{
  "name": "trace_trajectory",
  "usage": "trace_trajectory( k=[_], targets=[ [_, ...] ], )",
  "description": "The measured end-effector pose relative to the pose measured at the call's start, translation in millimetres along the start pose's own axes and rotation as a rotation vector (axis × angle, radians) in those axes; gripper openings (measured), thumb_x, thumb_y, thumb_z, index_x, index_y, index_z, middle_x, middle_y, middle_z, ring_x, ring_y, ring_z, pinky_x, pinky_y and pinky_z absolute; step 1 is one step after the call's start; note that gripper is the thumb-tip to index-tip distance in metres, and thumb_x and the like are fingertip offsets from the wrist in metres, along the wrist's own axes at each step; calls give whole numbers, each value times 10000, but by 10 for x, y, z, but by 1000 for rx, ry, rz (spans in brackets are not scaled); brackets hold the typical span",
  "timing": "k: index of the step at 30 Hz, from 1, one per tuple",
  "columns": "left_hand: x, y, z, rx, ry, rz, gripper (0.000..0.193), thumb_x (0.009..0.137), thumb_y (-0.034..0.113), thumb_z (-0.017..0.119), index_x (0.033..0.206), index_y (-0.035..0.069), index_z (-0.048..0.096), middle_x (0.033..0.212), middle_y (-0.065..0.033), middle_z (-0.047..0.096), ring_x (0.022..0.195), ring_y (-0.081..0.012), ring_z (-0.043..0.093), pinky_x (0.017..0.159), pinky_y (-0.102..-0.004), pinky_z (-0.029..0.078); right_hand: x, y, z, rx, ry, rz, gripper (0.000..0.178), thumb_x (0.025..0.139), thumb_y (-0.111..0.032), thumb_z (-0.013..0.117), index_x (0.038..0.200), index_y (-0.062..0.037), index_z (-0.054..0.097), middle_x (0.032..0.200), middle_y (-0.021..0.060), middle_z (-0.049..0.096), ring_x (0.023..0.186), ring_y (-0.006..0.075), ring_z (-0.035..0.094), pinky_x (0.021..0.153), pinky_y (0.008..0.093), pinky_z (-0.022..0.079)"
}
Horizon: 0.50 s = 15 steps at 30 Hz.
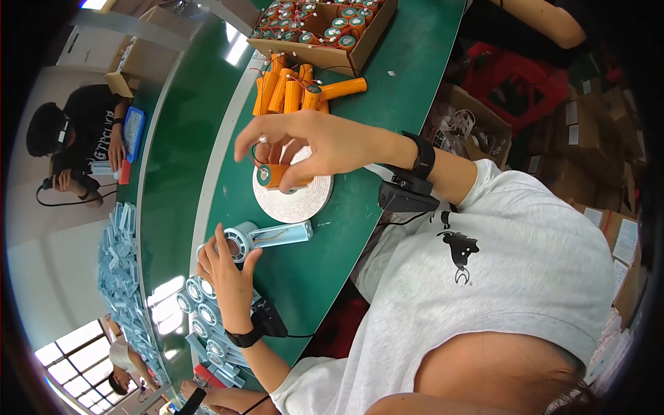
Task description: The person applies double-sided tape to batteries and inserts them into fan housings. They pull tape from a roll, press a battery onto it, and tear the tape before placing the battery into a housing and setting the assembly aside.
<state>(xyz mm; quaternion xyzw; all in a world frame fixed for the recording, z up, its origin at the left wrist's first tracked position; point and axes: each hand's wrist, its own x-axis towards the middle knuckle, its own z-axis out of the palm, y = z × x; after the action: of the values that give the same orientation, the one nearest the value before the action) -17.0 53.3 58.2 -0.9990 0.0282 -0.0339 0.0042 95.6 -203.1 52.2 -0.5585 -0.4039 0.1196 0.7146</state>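
In my right hand (304, 149), thumb and fingers are closed round an orange cylindrical battery (272, 175) with a teal end. It is held above a flat white coiled roll, likely tape (304, 202), lying on the green table. My left hand (228, 277) has its fingers spread, with the fingertips at the rim of a light blue handheld fan housing (238, 241). The housing's long open handle (283, 235) lies on the table and shows thin wires inside. Whether the left palm touches the housing is hidden.
Orange batteries (287, 90) lie piled beyond the roll, near a cardboard box (377, 38) of wired batteries. Several round fan housings (206, 315) sit by my left wrist. Across a barrier, light blue parts (117, 256) are heaped; a co-worker (86, 131) sits by a blue tray (135, 128).
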Motion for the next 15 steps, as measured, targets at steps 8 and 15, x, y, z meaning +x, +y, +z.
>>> trace_trajectory(
  k=[8,15],
  targets=[
    [41,-44,22,-220,-54,390,418,695,38,650,1095,75,534,1276,-136,392,1209,-329,302,950,-442,299,112,-17,359,-291,-128,-115,216,642,18,621,845,-38,574,766,56,542,706,161,543,604,269,442],
    [-19,107,220,-64,82,331,275,670,-9,620,936,42,572,1178,-95,433,1155,-343,328,941,-434,309,143,133,697,-308,-191,-147,165,633,-12,614,786,-17,555,710,70,485,616,191,501,526,289,395]
  ],
)
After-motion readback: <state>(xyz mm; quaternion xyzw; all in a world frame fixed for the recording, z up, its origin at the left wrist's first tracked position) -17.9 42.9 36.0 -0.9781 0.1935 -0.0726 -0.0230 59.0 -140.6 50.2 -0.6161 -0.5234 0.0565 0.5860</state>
